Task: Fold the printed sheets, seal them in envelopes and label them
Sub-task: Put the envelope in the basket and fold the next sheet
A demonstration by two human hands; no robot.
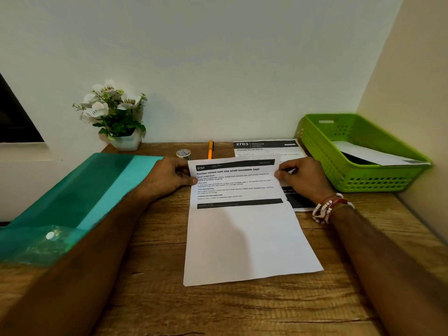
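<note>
Pinching the printed sheet (pixel 242 226) at its 2 far corners, your left hand (pixel 172 174) and right hand (pixel 300 177) thumbs on top | sheet on table (pixel 157 299), long axis toward you | fold far edge toward near edge

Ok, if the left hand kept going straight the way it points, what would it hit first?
The left hand, gripping the white printed sheet, would likely meet the small tape roll first, then the orange pen; depth is unclear.

left hand (pixel 169 177), right hand (pixel 304 179), pinching (both forward)
</note>
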